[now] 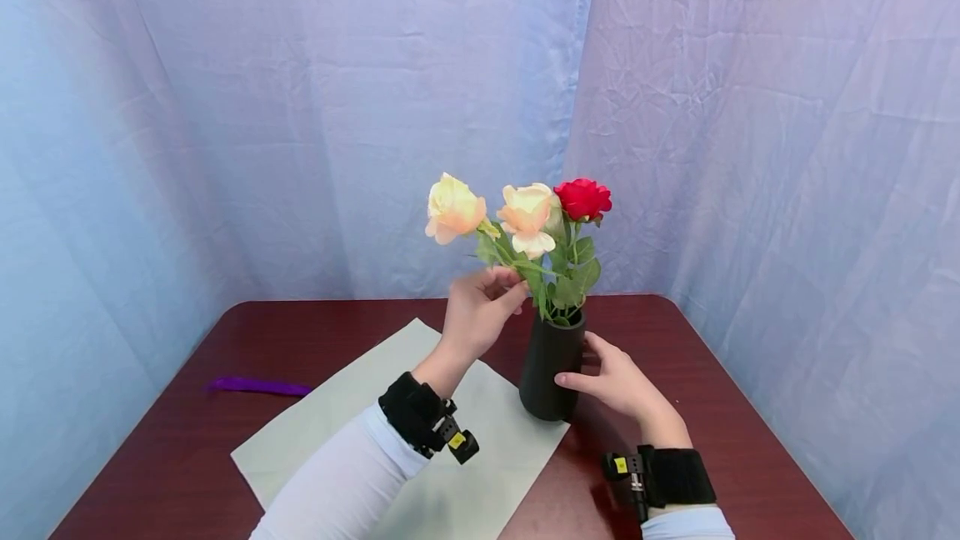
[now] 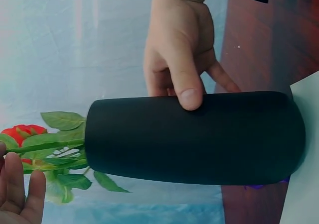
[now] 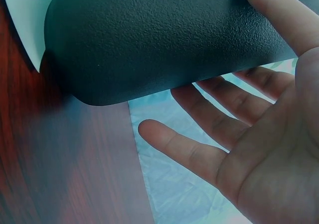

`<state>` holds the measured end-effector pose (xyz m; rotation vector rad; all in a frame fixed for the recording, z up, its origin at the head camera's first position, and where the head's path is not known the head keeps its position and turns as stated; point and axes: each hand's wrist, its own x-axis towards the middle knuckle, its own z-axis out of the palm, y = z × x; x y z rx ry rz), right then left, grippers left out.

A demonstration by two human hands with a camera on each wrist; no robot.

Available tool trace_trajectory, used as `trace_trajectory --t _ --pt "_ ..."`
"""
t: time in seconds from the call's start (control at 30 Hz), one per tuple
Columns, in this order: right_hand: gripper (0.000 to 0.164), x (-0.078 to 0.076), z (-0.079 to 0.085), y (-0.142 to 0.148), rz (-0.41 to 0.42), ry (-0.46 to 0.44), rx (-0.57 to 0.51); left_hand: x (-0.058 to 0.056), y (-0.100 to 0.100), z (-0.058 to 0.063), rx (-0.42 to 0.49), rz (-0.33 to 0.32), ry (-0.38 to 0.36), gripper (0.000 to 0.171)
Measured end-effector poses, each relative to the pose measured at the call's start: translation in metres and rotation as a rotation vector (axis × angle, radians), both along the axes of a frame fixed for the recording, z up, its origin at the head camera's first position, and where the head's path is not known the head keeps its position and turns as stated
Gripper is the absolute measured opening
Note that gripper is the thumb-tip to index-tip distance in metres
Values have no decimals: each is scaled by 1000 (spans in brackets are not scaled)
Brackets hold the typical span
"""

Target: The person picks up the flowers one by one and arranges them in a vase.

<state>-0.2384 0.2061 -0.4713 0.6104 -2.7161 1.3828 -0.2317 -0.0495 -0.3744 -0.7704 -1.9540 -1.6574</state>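
Observation:
A black vase (image 1: 551, 369) stands upright at the right corner of a pale sheet of paper. In it are a red rose (image 1: 583, 199) and cream-and-peach roses, among them a middle rose (image 1: 527, 213) and a left rose (image 1: 454, 211) leaning outward. My left hand (image 1: 483, 307) pinches a green stem just above and left of the vase's mouth, with leaves around the fingertips. My right hand (image 1: 626, 382) holds the vase's right side, thumb (image 2: 189, 92) across the near face and fingers behind. In the right wrist view the little finger (image 3: 182, 152) stands apart from the vase.
The pale paper sheet (image 1: 450, 473) lies askew on the dark red wooden table (image 1: 360, 332), under my left forearm. A purple ribbon (image 1: 258, 387) lies at the table's left. Blue-lilac curtains (image 1: 337, 107) hang behind and at both sides.

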Motion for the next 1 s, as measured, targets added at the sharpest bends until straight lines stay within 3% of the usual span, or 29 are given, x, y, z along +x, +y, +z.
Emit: trace_trajectory --t 0.27,0.67,1.0 --pt "85 0 0 0 -2 -8 -1 -4 8 -7 -69 54 8 11" --pt "83 -3 0 -1 6 1 -4 -8 20 -17 -139 57 59 10" --pt "84 -3 -1 1 3 1 -3 -8 28 -25 -233 103 29 11"
